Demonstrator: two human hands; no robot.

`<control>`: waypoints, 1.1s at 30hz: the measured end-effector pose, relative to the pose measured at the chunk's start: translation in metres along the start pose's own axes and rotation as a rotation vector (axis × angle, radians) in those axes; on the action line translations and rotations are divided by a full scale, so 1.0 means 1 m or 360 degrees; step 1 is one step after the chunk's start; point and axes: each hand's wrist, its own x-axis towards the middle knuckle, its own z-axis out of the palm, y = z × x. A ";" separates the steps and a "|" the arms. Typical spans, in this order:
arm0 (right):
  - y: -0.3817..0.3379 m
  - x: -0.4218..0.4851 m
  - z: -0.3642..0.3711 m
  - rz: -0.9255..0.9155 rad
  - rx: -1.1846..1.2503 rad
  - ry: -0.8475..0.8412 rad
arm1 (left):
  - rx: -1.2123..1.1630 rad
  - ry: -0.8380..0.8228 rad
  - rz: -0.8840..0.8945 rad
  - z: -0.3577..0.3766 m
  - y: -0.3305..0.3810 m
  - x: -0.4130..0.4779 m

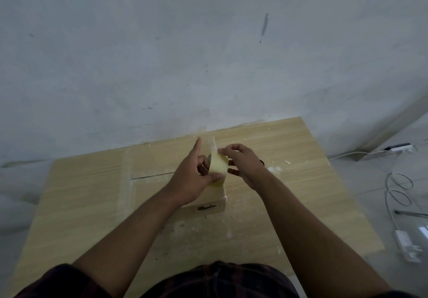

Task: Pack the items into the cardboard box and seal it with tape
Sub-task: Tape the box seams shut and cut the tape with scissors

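Head view, looking down at the surface (289, 182).

Writing: the only marking is a dark print (206, 208) on the near side wall of the cardboard box (217, 202); it is too blurred to read. The tape roll (218, 164) bears no legible label.

Fingers: my left hand (190, 177) grips the pale yellow tape roll, with the thumb pressed across its near outer face and the middle fingers curled in at its core. The index finger sticks out straight toward the far wall and touches nothing. My right hand (245, 161) pinches the roll's far upper edge between thumb and forefinger, where a clear strip of tape stands up from it. The remaining fingers of that hand are loosely curled beside the roll.

Position: the roll is held on edge above the right part of the box. The box sits mid-surface with its flaps down, and a dark seam line runs across its top to the left of my hands.

Periphery: white cables (398, 182) and a white adapter (405, 239) lie on the floor to the right.
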 end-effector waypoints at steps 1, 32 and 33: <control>0.001 -0.002 0.000 0.0019 0.0016 0.0017 | 0.0011 -0.0008 0.0028 0.000 0.000 -0.002; 0.010 -0.007 -0.030 -0.0041 0.0158 -0.0073 | 0.0334 0.0201 0.0091 0.033 -0.020 0.021; 0.012 -0.004 -0.034 -0.0066 0.0079 -0.0002 | 0.0453 0.0125 0.0060 0.035 -0.022 0.022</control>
